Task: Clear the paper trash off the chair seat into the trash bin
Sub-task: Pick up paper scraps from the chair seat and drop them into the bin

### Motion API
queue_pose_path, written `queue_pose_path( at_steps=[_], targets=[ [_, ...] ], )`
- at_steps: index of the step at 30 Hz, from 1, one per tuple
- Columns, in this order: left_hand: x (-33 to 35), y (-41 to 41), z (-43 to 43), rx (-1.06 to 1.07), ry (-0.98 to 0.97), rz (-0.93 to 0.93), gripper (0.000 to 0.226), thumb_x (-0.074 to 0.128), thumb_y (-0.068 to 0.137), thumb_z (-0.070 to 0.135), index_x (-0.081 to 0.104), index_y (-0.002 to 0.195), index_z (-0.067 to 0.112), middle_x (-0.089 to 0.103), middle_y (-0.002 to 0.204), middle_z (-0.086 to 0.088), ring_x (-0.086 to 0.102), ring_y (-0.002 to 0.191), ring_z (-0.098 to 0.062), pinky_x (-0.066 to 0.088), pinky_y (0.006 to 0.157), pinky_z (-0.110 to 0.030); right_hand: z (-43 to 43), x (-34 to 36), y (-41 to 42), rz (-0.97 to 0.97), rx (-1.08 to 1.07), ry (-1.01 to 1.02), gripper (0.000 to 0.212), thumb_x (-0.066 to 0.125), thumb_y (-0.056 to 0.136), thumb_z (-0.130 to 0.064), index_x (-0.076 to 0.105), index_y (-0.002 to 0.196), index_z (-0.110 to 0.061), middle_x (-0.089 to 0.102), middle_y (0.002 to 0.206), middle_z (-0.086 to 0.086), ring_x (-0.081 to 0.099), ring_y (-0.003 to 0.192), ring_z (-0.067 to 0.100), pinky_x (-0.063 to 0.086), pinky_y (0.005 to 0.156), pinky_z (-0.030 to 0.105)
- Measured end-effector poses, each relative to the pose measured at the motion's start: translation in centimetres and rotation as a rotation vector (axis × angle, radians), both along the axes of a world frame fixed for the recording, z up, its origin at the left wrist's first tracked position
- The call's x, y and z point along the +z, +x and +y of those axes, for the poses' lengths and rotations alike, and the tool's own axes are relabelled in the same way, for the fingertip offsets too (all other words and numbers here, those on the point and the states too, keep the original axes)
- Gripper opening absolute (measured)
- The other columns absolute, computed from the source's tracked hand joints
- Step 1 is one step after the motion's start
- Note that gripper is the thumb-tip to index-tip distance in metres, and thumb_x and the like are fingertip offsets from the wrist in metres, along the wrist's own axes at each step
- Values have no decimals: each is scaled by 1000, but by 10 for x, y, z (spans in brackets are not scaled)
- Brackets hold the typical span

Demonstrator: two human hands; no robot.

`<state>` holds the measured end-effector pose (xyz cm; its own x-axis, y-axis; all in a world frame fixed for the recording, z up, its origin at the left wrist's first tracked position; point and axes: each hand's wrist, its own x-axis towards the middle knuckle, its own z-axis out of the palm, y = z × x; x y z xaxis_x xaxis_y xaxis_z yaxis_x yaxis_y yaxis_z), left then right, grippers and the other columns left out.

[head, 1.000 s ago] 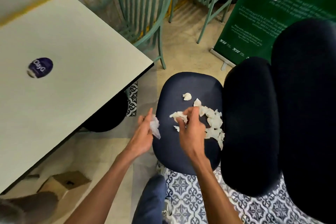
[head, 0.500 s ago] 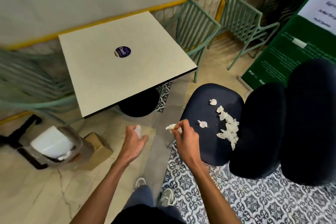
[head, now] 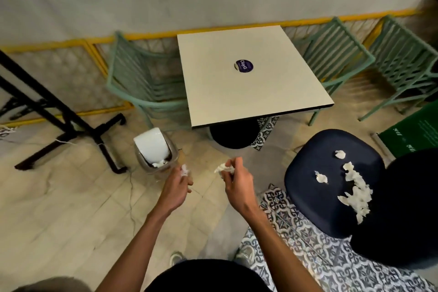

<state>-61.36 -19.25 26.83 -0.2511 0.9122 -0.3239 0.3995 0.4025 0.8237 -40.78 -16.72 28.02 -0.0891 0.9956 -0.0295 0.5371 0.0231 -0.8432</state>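
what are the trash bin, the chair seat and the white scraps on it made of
Trash bin: likely plastic, glossy white swing lid over a greyish, see-through-looking body.
Chair seat: dark navy, matte, with rounded moulded edges; plastic or tight upholstery, cannot tell which.
Scraps: thin white paper or tissue, shown by torn edges and crumpled folds.

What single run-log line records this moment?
left hand: grips paper scrap; right hand: grips paper wad; trash bin: floor, ahead; chair seat: bears paper pieces

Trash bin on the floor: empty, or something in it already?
Not empty: crumpled paper shows inside the trash bin, under its white lid. How full, cannot tell.
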Motion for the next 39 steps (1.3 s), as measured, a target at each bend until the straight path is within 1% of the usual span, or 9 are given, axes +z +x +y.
queue_pose_path(
  at_steps=[3,7,12,17,22,25,27,31,39],
  targets=[
    [1,-51,-16,9,-30,-19,24,42,108,9,54,128,16,69,114,-8,65,80,-17,48,61,-21,-12,-5,-49,31,10,-22,25,66,101,-15,45,108,-27,67,83,-6,62,69,10,44,60,33],
    [0,-107,-31,-13,-33,0,29,42,109,13,47,137,9,61,131,-1,57,115,-14,40,94,-22,-21,-12,-102,3,39,-23,24,67,102,-20,47,110,-29,68,82,-7,62,67,6,39,54,14],
    [-5,-151,-26,146,-141,-42,26,48,106,28,34,120,11,59,110,-6,60,92,-18,42,71,-31,-17,-26,-155,-44,108,-45,20,70,100,-14,57,104,-28,71,92,-12,65,82,5,50,67,22],
    [-25,-177,2,158,-222,-151,35,45,94,50,33,107,20,53,101,-1,56,96,-22,44,85,-39,14,-46,-187,-162,169,-46,26,71,95,-6,65,104,-30,66,101,-5,61,81,7,42,71,12],
    [-45,-191,53,190,-196,-102,11,45,104,20,46,93,16,53,91,-4,51,83,-19,37,71,-32,64,-78,-214,-231,203,-121,19,70,96,-5,76,107,-21,66,116,1,61,91,11,35,80,-2],
    [-67,-202,79,150,-217,-11,17,46,104,20,58,92,15,61,90,2,60,88,-21,44,74,-30,91,-98,-232,-294,259,-158,21,67,97,-4,78,112,-14,64,123,6,67,101,20,43,91,8],
    [-85,-214,97,141,-252,52,13,55,100,14,63,111,14,60,109,7,60,104,-16,48,88,-29,113,-118,-252,-343,338,-195,24,62,100,-5,75,119,-11,60,133,7,68,108,25,51,97,20],
    [-113,-232,115,134,-267,150,33,69,90,9,64,123,13,62,124,-6,60,113,-22,47,96,-27,145,-150,-286,-507,553,-207,34,57,101,-2,63,134,-10,45,153,10,67,117,33,58,103,39],
    [-165,-256,132,61,-298,214,34,74,91,12,69,125,14,54,129,-7,56,116,-17,39,97,-18,186,-223,-321,-742,986,-128,46,66,96,1,60,141,-1,32,158,28,58,133,37,53,110,47]
  ],
)
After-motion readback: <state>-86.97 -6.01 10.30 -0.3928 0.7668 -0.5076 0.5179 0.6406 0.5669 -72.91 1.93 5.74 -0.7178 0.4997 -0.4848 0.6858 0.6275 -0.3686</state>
